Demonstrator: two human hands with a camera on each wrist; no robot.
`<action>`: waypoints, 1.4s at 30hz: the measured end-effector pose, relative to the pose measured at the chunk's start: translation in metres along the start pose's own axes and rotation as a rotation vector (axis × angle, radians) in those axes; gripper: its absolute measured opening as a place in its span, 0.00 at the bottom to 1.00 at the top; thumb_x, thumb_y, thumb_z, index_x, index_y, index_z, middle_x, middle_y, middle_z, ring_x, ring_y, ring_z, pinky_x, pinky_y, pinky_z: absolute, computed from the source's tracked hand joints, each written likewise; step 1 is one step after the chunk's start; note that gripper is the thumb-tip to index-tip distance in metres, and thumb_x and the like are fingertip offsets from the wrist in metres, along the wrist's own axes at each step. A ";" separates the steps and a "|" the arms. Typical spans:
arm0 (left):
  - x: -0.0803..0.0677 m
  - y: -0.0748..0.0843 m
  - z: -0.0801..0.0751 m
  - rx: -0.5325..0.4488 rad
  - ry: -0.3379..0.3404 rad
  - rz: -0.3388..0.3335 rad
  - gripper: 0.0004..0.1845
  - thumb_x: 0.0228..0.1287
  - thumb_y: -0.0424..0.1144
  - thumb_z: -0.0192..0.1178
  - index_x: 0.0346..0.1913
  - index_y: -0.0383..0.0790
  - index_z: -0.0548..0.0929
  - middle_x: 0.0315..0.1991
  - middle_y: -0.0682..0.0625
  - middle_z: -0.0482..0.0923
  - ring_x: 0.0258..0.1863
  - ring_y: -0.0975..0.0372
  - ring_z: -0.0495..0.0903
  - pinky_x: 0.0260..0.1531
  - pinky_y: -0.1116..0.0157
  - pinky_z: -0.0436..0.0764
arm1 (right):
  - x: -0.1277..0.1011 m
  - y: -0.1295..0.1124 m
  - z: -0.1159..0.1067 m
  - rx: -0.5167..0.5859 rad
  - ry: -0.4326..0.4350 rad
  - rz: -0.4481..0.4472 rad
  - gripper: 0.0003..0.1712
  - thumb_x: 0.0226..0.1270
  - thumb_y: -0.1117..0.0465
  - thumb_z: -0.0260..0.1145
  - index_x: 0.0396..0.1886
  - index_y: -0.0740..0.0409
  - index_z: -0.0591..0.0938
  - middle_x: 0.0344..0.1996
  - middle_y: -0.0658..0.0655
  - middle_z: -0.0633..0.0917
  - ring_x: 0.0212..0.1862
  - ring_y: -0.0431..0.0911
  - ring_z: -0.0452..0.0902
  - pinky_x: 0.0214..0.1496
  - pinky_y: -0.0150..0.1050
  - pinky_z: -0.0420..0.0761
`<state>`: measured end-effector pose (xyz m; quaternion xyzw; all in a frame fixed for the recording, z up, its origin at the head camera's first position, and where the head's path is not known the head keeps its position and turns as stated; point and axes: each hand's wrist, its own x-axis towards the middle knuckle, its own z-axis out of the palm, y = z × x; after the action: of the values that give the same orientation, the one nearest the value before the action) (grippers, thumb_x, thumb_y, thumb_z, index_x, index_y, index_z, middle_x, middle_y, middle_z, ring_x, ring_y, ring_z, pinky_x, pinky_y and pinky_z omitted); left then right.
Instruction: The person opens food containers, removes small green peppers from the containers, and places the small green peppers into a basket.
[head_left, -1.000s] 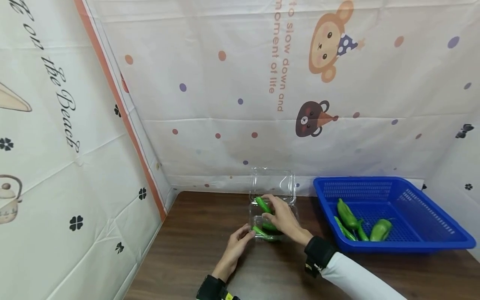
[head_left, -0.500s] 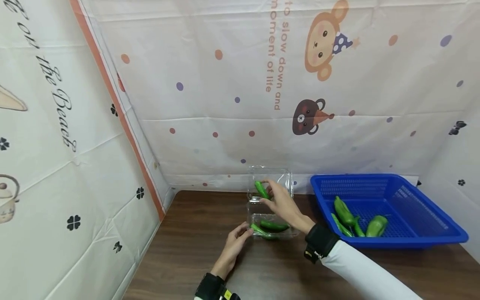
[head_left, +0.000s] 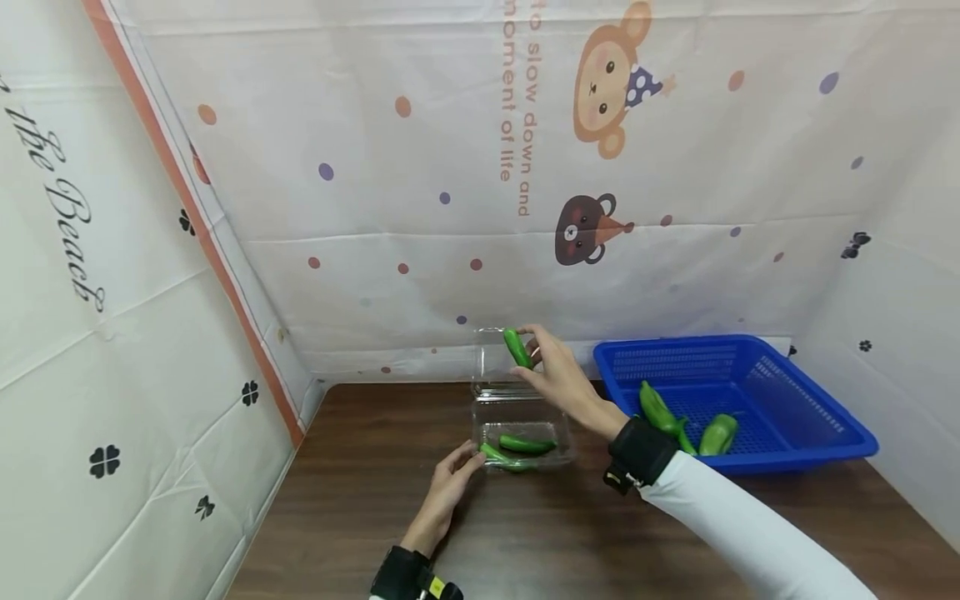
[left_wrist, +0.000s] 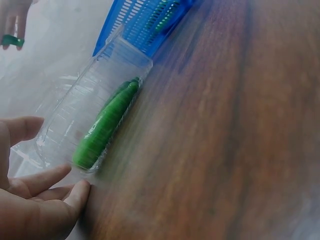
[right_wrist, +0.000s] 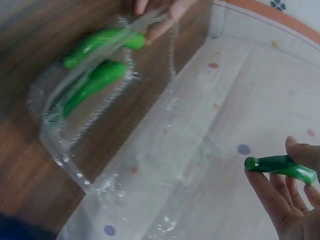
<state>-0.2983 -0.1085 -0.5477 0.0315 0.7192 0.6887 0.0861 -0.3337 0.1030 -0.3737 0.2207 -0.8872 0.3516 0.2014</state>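
Note:
My right hand (head_left: 558, 375) pinches a short, glossy green chili pepper (head_left: 516, 347) between thumb and fingers, up in front of the raised lid. In the right wrist view that pepper (right_wrist: 280, 167) points left out of the fingers. Below stands a clear plastic clamshell box (head_left: 558, 417), its lid upright at the back. Two green chili peppers lie inside: one pepper (head_left: 527, 445) across the middle, another pepper (head_left: 504, 460) along the front wall. My left hand (head_left: 442, 492) has loosely bent fingers, with the fingertips right at the box's front left corner; the left wrist view shows its fingers (left_wrist: 55, 177) spread there.
A blue perforated plastic basket (head_left: 795, 458) stands to the right of the box. It holds several green peppers, among them a stubby pepper (head_left: 718, 435) and a longer pepper (head_left: 657, 408). Behind the brown wooden table (head_left: 360, 467) hangs a printed white cloth (head_left: 420, 208).
My right hand has lifted the chili pepper up and back from the box to lid height. The left hand stays at the corner. The head view has shifted slightly right.

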 end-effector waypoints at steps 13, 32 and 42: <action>-0.002 -0.001 -0.002 0.000 0.005 -0.022 0.33 0.76 0.50 0.59 0.73 0.30 0.70 0.79 0.35 0.58 0.78 0.38 0.58 0.75 0.41 0.65 | 0.006 0.002 -0.032 -0.106 0.048 -0.095 0.36 0.59 0.67 0.78 0.65 0.67 0.72 0.37 0.64 0.86 0.36 0.52 0.86 0.41 0.47 0.89; -0.001 -0.003 0.003 -0.004 0.002 -0.025 0.33 0.74 0.50 0.60 0.72 0.31 0.72 0.79 0.35 0.59 0.77 0.39 0.60 0.73 0.41 0.67 | 0.020 0.017 -0.108 -0.208 0.175 -0.066 0.35 0.61 0.68 0.76 0.66 0.68 0.72 0.38 0.68 0.84 0.36 0.59 0.87 0.40 0.55 0.87; 0.001 0.001 0.000 -0.010 0.011 -0.022 0.32 0.75 0.49 0.59 0.72 0.30 0.71 0.79 0.35 0.59 0.77 0.39 0.59 0.75 0.42 0.66 | 0.017 0.023 -0.136 -0.243 0.255 -0.070 0.34 0.60 0.68 0.77 0.65 0.69 0.73 0.35 0.69 0.84 0.33 0.60 0.87 0.37 0.55 0.86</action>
<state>-0.2993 -0.1080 -0.5465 0.0194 0.7166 0.6915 0.0896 -0.3321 0.2104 -0.2864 0.1795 -0.8822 0.2598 0.3494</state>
